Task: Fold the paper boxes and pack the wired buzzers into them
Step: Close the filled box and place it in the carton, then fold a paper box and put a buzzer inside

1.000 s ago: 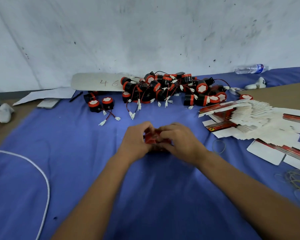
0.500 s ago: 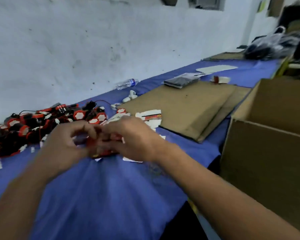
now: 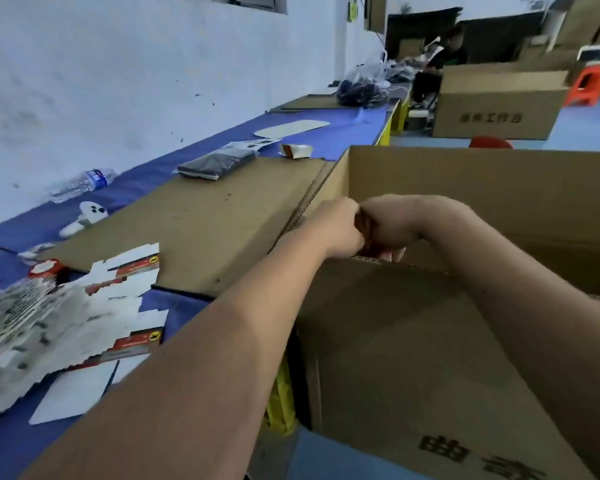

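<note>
Both my hands are stretched out over the open top of a large brown carton [image 3: 430,341] to the right of the table. My left hand [image 3: 336,230] and my right hand [image 3: 392,226] are pressed together, fingers curled round a small dark red paper box [image 3: 364,225], of which only a sliver shows between them. A heap of flat unfolded paper boxes [image 3: 49,306], white with red panels, lies on the blue table cloth [image 3: 14,434] at the left. One red and white buzzer [image 3: 45,268] peeks out at the heap's far edge.
A brown cardboard sheet [image 3: 201,216] covers the table's middle. On and behind it lie a black packet [image 3: 219,162], a small folded box [image 3: 297,150], a water bottle [image 3: 80,183] and a white controller [image 3: 84,216]. Another carton [image 3: 496,105] and a seated person are far right.
My view has swung right from the buzzer pile to the big carton. Both hands carried the small red box off the table and now hold it over the carton's opening.
</note>
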Available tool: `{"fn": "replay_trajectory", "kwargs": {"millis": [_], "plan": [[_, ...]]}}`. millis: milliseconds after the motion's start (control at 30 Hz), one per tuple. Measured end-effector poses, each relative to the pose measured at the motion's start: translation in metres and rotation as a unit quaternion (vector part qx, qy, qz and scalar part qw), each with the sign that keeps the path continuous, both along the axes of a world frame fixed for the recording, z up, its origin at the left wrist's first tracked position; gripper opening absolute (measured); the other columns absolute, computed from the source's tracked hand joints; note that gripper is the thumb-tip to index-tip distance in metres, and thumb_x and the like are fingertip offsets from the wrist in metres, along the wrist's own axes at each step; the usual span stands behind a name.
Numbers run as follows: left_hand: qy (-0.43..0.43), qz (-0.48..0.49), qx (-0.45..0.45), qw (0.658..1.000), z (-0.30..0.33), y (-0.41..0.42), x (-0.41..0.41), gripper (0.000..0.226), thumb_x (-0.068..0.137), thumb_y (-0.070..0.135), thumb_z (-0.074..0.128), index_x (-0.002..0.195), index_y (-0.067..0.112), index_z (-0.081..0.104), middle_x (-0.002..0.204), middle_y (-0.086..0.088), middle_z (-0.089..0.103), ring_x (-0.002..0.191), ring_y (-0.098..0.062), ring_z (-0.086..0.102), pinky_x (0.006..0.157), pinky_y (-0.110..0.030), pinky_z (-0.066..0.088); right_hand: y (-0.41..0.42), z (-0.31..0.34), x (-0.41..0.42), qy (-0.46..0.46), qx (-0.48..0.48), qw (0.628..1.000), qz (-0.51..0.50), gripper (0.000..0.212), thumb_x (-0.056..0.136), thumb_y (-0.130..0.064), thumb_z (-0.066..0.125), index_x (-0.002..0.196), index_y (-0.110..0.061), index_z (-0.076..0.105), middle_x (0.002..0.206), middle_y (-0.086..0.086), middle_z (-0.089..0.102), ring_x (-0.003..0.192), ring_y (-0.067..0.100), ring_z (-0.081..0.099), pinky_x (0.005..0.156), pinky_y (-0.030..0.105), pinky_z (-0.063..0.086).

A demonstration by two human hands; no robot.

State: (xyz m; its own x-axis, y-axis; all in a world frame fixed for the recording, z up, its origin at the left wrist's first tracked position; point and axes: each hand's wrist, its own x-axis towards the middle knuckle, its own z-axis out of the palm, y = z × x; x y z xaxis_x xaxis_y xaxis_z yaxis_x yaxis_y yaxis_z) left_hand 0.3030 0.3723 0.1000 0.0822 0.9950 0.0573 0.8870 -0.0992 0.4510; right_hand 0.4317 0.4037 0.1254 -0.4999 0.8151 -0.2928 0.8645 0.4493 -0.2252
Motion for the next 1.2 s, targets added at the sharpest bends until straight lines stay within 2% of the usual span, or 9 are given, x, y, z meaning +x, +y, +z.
{"fn": "replay_trajectory", "kwargs": {"millis": [167, 367, 433, 533, 667, 800, 900, 1033, 1200], "plan": [[0.030, 0.085, -0.093, 0.992, -0.009, 0.022, -0.009, 0.011, 0.087, 0.015, 0.056, 0.096, 0.008, 0.056, 0.082, -0.010, 0.052, 0.084, -0.032, 0.057, 0.052, -0.030, 0.033, 0.010, -0.028, -0.026, -0.031, -0.068, 0.997, 0.029, 0.035, 0.108, -0.017, 0.040, 0.139, -0.008, 0.052, 0.132, 0.008, 0.056, 0.117, 0.023, 0.054, 0.079, 0.023, 0.035], [-0.033, 0.113, -0.039, 0.992, -0.014, 0.009, -0.011, 0.009, 0.078, 0.006, 0.058, 0.072, 0.000, 0.057, 0.099, -0.025, 0.059, 0.086, -0.041, 0.062, 0.049, -0.028, 0.032, 0.002, -0.030, -0.027, -0.048, -0.037, 0.998, 0.034, 0.028, 0.105, -0.019, 0.043, 0.126, -0.010, 0.060, 0.124, 0.005, 0.061, 0.111, 0.026, 0.059, 0.083, 0.031, 0.040], [-0.054, 0.113, 0.019, 0.992, -0.013, -0.001, -0.011, 0.008, 0.077, 0.007, 0.061, 0.071, 0.005, 0.065, 0.077, -0.023, 0.062, 0.076, -0.037, 0.063, 0.055, -0.029, 0.037, 0.001, -0.028, -0.027, -0.029, 0.024, 0.999, 0.018, 0.016, 0.100, -0.015, 0.050, 0.101, -0.009, 0.065, 0.106, 0.010, 0.070, 0.088, 0.026, 0.069, 0.073, 0.035, 0.053], [-0.119, 0.097, 0.132, 0.979, -0.012, -0.024, -0.023, 0.021, 0.082, 0.014, 0.071, 0.064, 0.024, 0.068, 0.074, 0.006, 0.069, 0.073, -0.015, 0.065, 0.064, -0.029, 0.048, -0.005, -0.019, -0.028, 0.075, 0.110, 0.990, -0.052, 0.013, 0.093, -0.009, 0.058, 0.087, -0.010, 0.069, 0.079, 0.010, 0.072, 0.067, 0.025, 0.072, 0.066, 0.037, 0.062], [-0.184, 0.120, 0.276, 0.936, -0.021, -0.079, -0.070, 0.013, 0.081, 0.008, 0.073, 0.075, 0.019, 0.074, 0.091, 0.003, 0.073, 0.085, -0.010, 0.068, 0.076, -0.037, 0.060, -0.034, -0.003, -0.055, 0.302, 0.291, 0.901, -0.111, 0.010, 0.089, -0.014, 0.065, 0.093, -0.017, 0.074, 0.088, 0.004, 0.071, 0.082, 0.023, 0.068, 0.074, 0.039, 0.060], [-0.123, 0.238, 0.329, 0.906, -0.041, -0.139, -0.144, 0.011, 0.079, 0.004, 0.071, 0.077, 0.014, 0.072, 0.092, -0.001, 0.071, 0.092, -0.020, 0.066, 0.085, -0.044, 0.056, -0.088, -0.006, -0.138, 0.512, 0.115, 0.850, -0.052, 0.009, 0.086, -0.015, 0.065, 0.080, -0.018, 0.071, 0.074, 0.001, 0.074, 0.069, 0.023, 0.072, 0.062, 0.040, 0.060], [-0.048, 0.332, 0.391, 0.857, -0.049, -0.194, -0.203, 0.009, 0.082, 0.004, 0.070, 0.085, 0.012, 0.071, 0.101, -0.007, 0.069, 0.102, -0.030, 0.062, 0.096, -0.037, 0.048, -0.125, -0.037, -0.216, 0.452, -0.020, 0.891, 0.032, 0.007, 0.086, -0.012, 0.067, 0.079, -0.012, 0.069, 0.075, 0.009, 0.074, 0.069, 0.029, 0.072, 0.066, 0.047, 0.062], [0.063, 0.522, 0.348, 0.776, -0.058, -0.260, -0.289, 0.031, 0.075, 0.003, 0.063, 0.106, 0.009, 0.066, 0.118, -0.017, 0.062, 0.116, -0.040, 0.050, 0.099, -0.037, 0.035, -0.167, -0.072, -0.318, 0.344, 0.117, 0.910, 0.199, 0.009, 0.088, -0.022, 0.066, 0.095, -0.017, 0.071, 0.096, 0.006, 0.073, 0.096, 0.028, 0.065, 0.083, 0.041, 0.053], [0.069, 0.534, 0.064, 0.840, -0.089, -0.300, -0.357, 0.041, 0.091, 0.034, 0.071, 0.123, 0.009, 0.065, 0.117, -0.014, 0.071, 0.110, -0.035, 0.063, 0.084, -0.038, 0.045, -0.210, -0.079, -0.410, 0.202, 0.224, 0.859, 0.413, 0.047, 0.092, -0.014, 0.054, 0.139, -0.015, 0.049, 0.145, 0.007, 0.048, 0.140, 0.030, 0.033, 0.108, 0.049, 0.041]]}}
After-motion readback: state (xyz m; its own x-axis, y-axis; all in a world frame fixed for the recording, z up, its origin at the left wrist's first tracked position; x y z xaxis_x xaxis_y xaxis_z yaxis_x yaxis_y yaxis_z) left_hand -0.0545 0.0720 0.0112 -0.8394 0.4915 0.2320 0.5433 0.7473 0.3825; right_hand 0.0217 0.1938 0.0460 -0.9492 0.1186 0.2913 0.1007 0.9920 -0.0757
